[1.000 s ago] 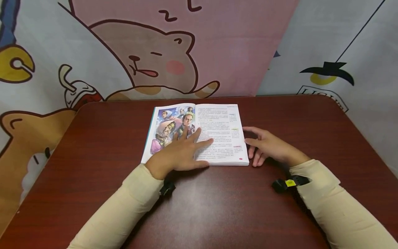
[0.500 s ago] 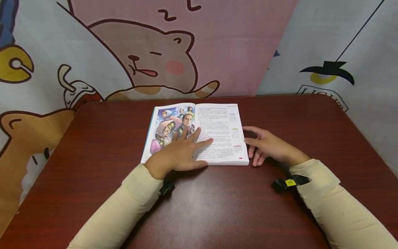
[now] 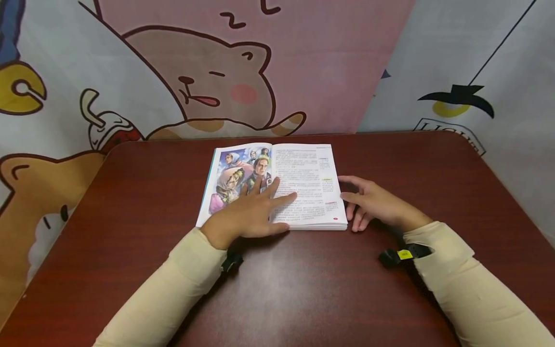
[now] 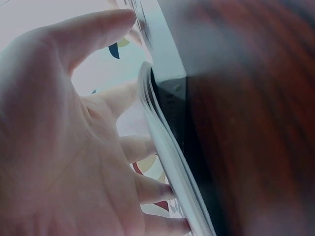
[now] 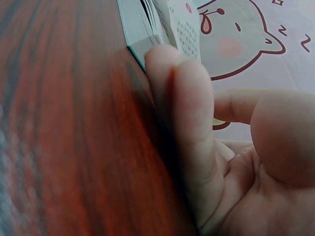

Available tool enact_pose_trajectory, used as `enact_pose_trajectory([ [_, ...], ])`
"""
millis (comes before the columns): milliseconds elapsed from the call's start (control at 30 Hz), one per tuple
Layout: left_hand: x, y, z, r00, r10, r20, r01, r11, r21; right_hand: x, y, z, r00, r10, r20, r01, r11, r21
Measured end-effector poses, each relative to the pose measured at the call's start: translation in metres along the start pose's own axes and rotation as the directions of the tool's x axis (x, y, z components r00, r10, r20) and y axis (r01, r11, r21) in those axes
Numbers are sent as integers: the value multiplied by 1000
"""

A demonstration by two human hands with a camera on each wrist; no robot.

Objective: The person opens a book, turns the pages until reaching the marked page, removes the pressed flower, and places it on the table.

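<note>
Quietly, two bare hands flank an opened book. We see the left hand (image 3: 247, 212) spread palm-down, its fingers fanned across the lower part of the book (image 3: 303, 161), over the center fold and onto both pages, its thumb along the near edge; it grasps nothing. The right hand (image 3: 379, 205) is loosely bent just beside the book's right edge, index finger and thumb apart from each other, their tips at the page edge. Whether they touch the paper, or the thumb carries any weight, we cannot tell. The hands are apart, the right-hand page between them.

The book lies toward the far side of the reddish-brown table (image 3: 277, 294). On its left page, a color illustration (image 3: 231, 188) shows figures in headscarves; on its right, printed text runs beside colored margin notes too small for us to read. As we judge it, the opening is done and the left hand is keeping the pages flat; no leaf stands upright in mid-turn. How much paging or reading is left, we cannot say. We make out no container, so no contents to report.

Farther out, we note cream sleeves (image 3: 199, 262), black wrist devices (image 3: 396, 257) and, behind the table, a cartoon backdrop (image 3: 329, 62) with a dozing bear (image 3: 217, 86).
</note>
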State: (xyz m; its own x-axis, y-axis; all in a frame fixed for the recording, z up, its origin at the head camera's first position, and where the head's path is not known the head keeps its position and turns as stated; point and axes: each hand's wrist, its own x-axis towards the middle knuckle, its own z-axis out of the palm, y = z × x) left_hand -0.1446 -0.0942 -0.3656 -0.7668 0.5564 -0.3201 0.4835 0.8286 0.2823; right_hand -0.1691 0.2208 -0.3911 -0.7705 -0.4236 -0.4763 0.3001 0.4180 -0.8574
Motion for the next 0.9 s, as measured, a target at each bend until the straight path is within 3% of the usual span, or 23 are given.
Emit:
enact_pose_trajectory([
  [300,-1,2,-1,1000,6,-16,-6,1000,13,-2,-1,0,1000,-13,5,13,1000,7],
  [533,2,2,2,993,70,-97,-60,993,106,-2,1,-1,1000,-21,22,21,999,32],
  [700,4,2,3,970,182,-159,-161,977,137,-2,2,-1,999,-22,25,20,999,44],
  [900,5,3,2,923,312,-226,-276,944,180,-1,2,0,1000,-20,18,19,999,37],
])
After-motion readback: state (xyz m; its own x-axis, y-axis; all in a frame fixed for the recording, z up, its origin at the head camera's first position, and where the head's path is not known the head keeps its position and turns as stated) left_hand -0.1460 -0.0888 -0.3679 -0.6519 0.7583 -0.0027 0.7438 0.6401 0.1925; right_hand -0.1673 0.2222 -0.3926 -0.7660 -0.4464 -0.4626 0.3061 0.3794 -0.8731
